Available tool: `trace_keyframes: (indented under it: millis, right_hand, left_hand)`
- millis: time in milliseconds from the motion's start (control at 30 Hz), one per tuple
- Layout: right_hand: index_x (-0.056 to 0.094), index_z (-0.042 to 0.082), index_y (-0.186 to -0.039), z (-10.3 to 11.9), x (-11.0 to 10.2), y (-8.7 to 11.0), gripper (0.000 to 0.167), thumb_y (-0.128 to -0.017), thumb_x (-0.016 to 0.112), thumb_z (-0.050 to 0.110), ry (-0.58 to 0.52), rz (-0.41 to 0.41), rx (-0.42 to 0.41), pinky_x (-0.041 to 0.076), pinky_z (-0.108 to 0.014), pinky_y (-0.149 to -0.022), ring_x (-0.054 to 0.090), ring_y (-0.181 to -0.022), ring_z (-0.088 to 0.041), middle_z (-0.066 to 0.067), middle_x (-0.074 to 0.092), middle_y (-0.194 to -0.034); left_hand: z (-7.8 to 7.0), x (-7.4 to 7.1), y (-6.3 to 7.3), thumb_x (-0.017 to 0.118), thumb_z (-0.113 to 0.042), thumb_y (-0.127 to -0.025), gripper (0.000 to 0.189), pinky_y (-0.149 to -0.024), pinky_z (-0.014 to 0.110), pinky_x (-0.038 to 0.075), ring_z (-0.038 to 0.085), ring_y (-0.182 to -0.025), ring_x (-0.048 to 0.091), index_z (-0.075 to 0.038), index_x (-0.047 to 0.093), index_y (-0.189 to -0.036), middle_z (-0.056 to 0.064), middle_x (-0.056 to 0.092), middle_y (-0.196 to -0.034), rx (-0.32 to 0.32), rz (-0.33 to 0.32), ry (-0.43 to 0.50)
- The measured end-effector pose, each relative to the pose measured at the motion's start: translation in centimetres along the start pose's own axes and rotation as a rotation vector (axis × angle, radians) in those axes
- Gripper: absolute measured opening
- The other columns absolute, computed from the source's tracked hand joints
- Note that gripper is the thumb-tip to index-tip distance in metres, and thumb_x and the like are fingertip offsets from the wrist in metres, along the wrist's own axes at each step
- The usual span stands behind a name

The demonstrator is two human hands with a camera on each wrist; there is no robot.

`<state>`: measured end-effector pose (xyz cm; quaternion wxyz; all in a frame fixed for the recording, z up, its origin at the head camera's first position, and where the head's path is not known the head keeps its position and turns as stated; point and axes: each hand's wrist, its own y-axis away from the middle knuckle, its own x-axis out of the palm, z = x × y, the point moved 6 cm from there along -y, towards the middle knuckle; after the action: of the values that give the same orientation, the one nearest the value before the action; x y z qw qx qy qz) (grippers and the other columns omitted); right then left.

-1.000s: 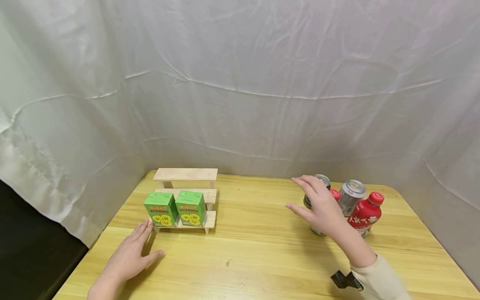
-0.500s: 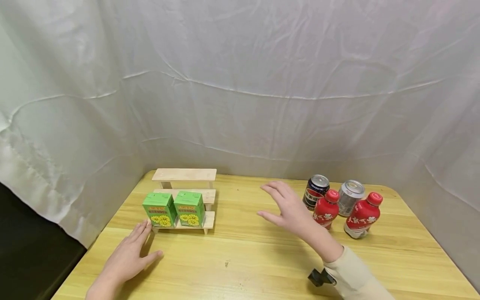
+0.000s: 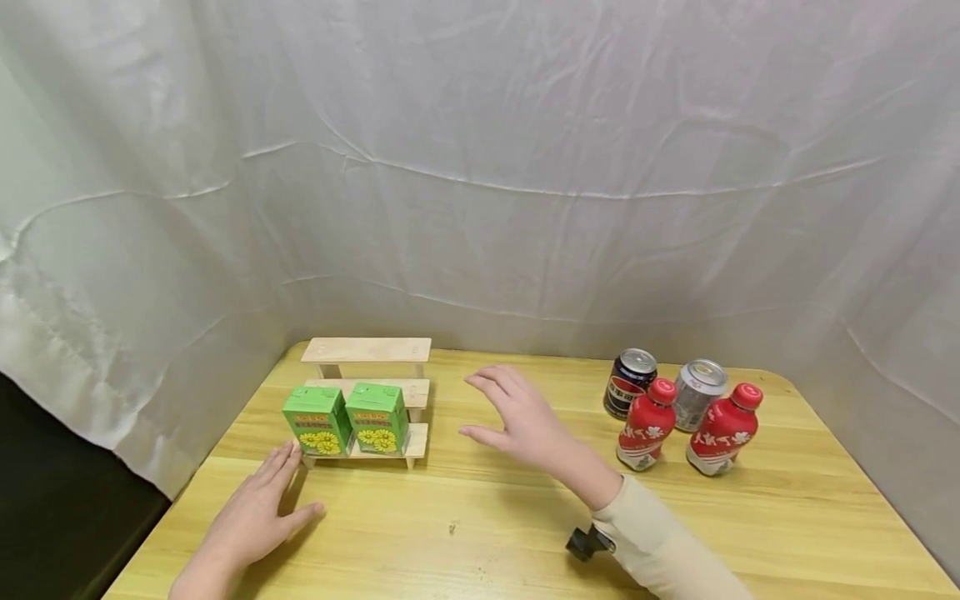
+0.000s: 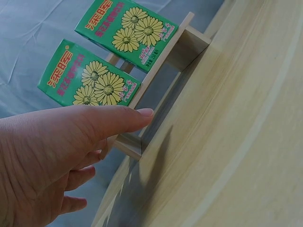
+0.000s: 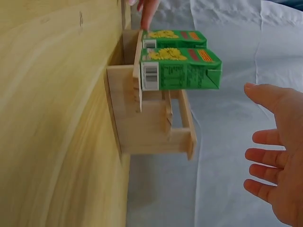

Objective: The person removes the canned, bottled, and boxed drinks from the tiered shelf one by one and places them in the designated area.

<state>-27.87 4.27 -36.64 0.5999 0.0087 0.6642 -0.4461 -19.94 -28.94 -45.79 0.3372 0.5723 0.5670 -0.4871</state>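
Observation:
Two green drink cartons with yellow flowers, a left carton (image 3: 318, 423) and a right carton (image 3: 377, 421), stand side by side on the lowest step of a small wooden tiered rack (image 3: 366, 349). My left hand (image 3: 251, 508) lies at the rack's front left corner, fingertips at its edge and thumb spread away. In the air to the right of the rack, my right hand (image 3: 517, 421) holds nothing; its fingers and thumb are apart. The right wrist view shows this hand (image 5: 279, 151) with fingers extended, separated from the cartons.
At the right of the table (image 3: 420, 533) stand a dark can (image 3: 628, 385), a silver can (image 3: 697, 397) and two red bottles, one nearer the middle (image 3: 647, 425) and one farther right (image 3: 723, 431). A pale curtain (image 3: 525, 208) hangs behind and beside the table.
My right hand has moved left, away from the cans and bottles toward the rack, uncovering the dark can and the nearer red bottle. My left hand has stayed in place.

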Motion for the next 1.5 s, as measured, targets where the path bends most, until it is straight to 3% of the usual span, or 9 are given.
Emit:
trace_keyframes:
  millis: [300,600,867,1133,1500]
  right_hand:
    - [0.051,0.011,-0.14,0.6,2.5,-2.1,0.07,-0.085,0.069,0.051,-0.062,0.093,0.097,0.038,-0.045,-0.115,0.049,-0.13,-0.026,-0.008,0.055,-0.137]
    - [0.051,0.01,-0.139,1.4,4.5,-4.1,0.07,-0.085,0.068,0.052,-0.089,0.105,0.11,0.04,-0.041,-0.114,0.05,-0.129,-0.024,-0.008,0.056,-0.136]
    - [0.049,0.011,-0.141,2.7,6.2,-5.5,0.071,-0.086,0.065,0.055,-0.12,0.169,0.127,0.038,-0.04,-0.115,0.049,-0.131,-0.022,-0.008,0.055,-0.139]
    - [0.052,0.011,-0.138,4.2,7.6,-6.6,0.07,-0.087,0.062,0.057,-0.094,0.215,0.107,0.038,-0.037,-0.116,0.049,-0.129,-0.019,-0.004,0.057,-0.134]
    - [0.053,0.011,-0.136,5.8,8.0,-7.4,0.064,-0.088,0.066,0.05,-0.021,0.157,0.04,0.046,-0.027,-0.104,0.053,-0.115,-0.014,0.001,0.059,-0.123]
  left_hand:
    - [0.0,0.1,0.0,0.068,-0.058,-0.082,0.099,-0.109,0.065,0.032,0.051,-0.138,0.034,0.006,0.032,-0.148,0.03,0.032,-0.153,-0.001,-0.003,0.002]
    - [0.0,0.0,0.0,0.068,-0.058,-0.082,0.099,-0.11,0.065,0.031,0.051,-0.138,0.033,0.006,0.032,-0.149,0.03,0.032,-0.153,-0.003,0.005,0.006]
    - [0.0,-0.1,0.0,0.069,-0.057,-0.082,0.098,-0.11,0.065,0.031,0.051,-0.138,0.033,0.006,0.033,-0.148,0.03,0.032,-0.153,-0.006,0.005,0.011]
    - [0.0,0.0,0.0,0.069,-0.057,-0.082,0.098,-0.109,0.064,0.032,0.051,-0.138,0.033,0.006,0.033,-0.148,0.03,0.032,-0.153,-0.007,0.003,0.011]
    - [0.1,0.1,0.0,0.068,-0.058,-0.082,0.098,-0.109,0.064,0.032,0.051,-0.138,0.034,0.006,0.033,-0.148,0.03,0.032,-0.153,-0.005,0.007,0.004]
